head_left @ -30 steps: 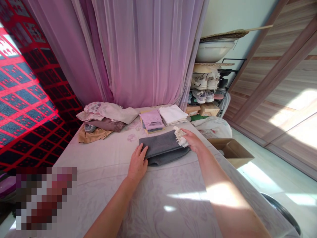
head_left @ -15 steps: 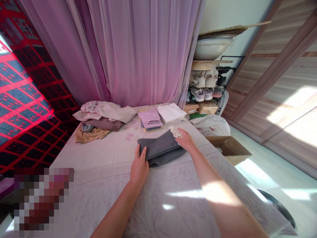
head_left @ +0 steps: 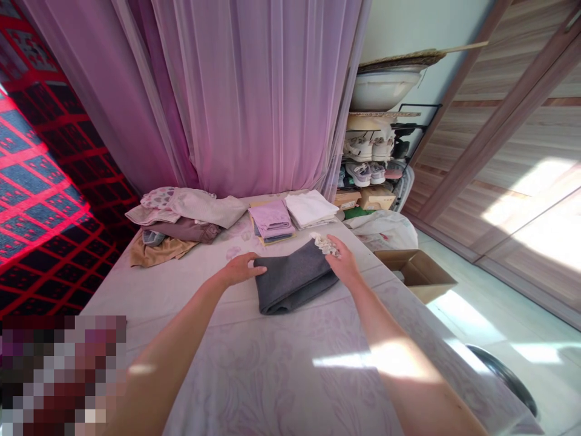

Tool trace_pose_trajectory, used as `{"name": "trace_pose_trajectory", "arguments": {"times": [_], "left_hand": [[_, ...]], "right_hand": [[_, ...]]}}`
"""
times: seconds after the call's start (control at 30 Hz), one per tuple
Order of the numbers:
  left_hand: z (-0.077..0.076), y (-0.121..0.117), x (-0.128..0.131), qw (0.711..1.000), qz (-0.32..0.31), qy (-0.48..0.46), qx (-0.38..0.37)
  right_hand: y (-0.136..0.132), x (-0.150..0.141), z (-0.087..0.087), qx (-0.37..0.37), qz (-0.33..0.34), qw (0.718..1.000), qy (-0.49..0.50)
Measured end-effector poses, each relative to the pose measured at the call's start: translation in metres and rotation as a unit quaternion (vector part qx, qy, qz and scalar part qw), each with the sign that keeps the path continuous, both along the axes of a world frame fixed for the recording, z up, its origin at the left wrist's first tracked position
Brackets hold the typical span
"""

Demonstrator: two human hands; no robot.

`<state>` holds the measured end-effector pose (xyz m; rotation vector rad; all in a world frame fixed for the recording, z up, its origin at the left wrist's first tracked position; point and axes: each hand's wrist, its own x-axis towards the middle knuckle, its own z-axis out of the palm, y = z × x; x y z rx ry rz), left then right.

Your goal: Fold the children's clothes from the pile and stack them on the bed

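A dark grey folded garment (head_left: 295, 275) lies on the bed, its fold bulging toward me. Cream ruffled trim (head_left: 325, 244) shows at its far right end. My left hand (head_left: 236, 270) pinches the garment's left upper corner between thumb and fingers. At the opposite end, my right hand (head_left: 344, 261) grips the edge beside the ruffled trim. Just beyond the garment sit a folded lilac piece of clothing (head_left: 270, 218), stacked over yellow and blue ones, and a folded white stack (head_left: 311, 209).
A loose heap of clothes (head_left: 181, 221) rests at the bed's far left. Behind the bed hangs a purple curtain (head_left: 254, 97). To the right stand a shoe rack (head_left: 370, 145), an open cardboard box (head_left: 417, 272) and a wooden wardrobe (head_left: 508, 121).
My left hand has moved from the garment's near left side up to its left corner. The garment's near edge now spreads lower and closer to me. My right hand stays at the ruffled end.
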<state>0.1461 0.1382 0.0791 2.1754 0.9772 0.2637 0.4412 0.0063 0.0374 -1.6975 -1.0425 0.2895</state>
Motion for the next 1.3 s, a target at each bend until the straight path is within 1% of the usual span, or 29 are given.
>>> {"name": "trace_pose_trajectory", "arguments": {"times": [0.13,0.17,0.2,0.23,0.27,0.3,0.37,0.4,0.43,0.5,0.57,0.6,0.67,0.73,0.8,0.87,0.9,0.97,1.03,1.1,1.17,1.23,1.3], "left_hand": [[0.021,0.002,0.014,0.993,-0.091,-0.015,-0.067],[0.024,0.003,0.016,0.992,-0.107,-0.013,-0.072],[0.027,0.004,0.017,0.990,-0.123,-0.003,-0.062],[0.028,0.005,0.017,0.990,-0.137,0.017,-0.032],[0.028,0.007,0.017,0.988,-0.147,0.049,0.017],[0.026,0.009,0.016,0.981,-0.153,0.088,0.078],[0.020,0.013,0.013,0.953,-0.161,0.169,0.195],[0.016,0.014,0.012,0.937,-0.165,0.202,0.232],[0.012,0.014,0.010,0.926,-0.168,0.228,0.249],[0.005,0.013,0.007,0.918,-0.168,0.263,0.244],[0.002,0.008,0.004,0.923,-0.147,0.271,0.230],[0.001,0.004,0.003,0.929,-0.127,0.263,0.228],[0.001,-0.009,0.003,0.943,-0.079,0.215,0.243],[-0.003,-0.025,0.005,0.952,-0.055,0.138,0.267],[-0.012,-0.042,0.009,0.956,-0.075,0.070,0.276],[-0.027,-0.057,0.014,0.957,-0.110,0.043,0.264],[-0.034,-0.062,0.015,0.957,-0.123,0.045,0.257],[-0.048,-0.068,0.017,0.957,-0.136,0.062,0.250],[-0.055,-0.069,0.017,0.956,-0.136,0.080,0.248],[-0.056,-0.068,0.016,0.956,-0.136,0.089,0.245],[-0.055,-0.066,0.017,0.955,-0.138,0.094,0.244],[-0.053,-0.066,0.017,0.955,-0.137,0.100,0.244],[-0.052,-0.066,0.017,0.954,-0.137,0.107,0.244]], "right_hand": [[0.001,0.003,0.008,0.039,-0.002,0.998,0.046],[0.001,0.005,0.009,0.045,-0.003,0.997,0.056],[0.000,0.007,0.009,0.047,-0.004,0.997,0.064],[0.000,0.008,0.009,0.046,-0.008,0.996,0.071],[0.000,0.010,0.009,0.041,-0.010,0.996,0.074],[0.000,0.011,0.007,0.031,-0.008,0.997,0.072],[0.001,0.011,0.002,0.014,-0.006,0.999,0.046],[0.001,0.010,0.000,0.009,-0.006,1.000,0.021],[0.002,0.009,-0.003,0.004,-0.005,1.000,-0.009],[0.004,0.005,-0.008,-0.011,0.000,0.997,-0.075],[0.006,0.000,-0.011,-0.037,0.014,0.991,-0.129],[0.006,-0.001,-0.011,-0.052,0.019,0.988,-0.145],[0.007,-0.002,-0.010,-0.080,0.019,0.984,-0.159],[0.008,0.000,-0.006,-0.100,0.009,0.982,-0.157],[0.008,0.001,-0.002,-0.118,0.004,0.980,-0.158],[0.008,-0.001,0.001,-0.146,-0.007,0.972,-0.183],[0.007,-0.003,0.003,-0.165,-0.016,0.964,-0.209],[0.006,-0.011,0.005,-0.209,-0.031,0.938,-0.275],[0.004,-0.023,0.010,-0.243,-0.040,0.911,-0.330],[0.004,-0.037,0.018,-0.239,-0.037,0.899,-0.365],[0.004,-0.052,0.028,-0.194,-0.017,0.896,-0.400],[0.005,-0.064,0.036,-0.136,0.019,0.889,-0.437],[0.005,-0.069,0.037,-0.107,0.068,0.877,-0.463]]}}
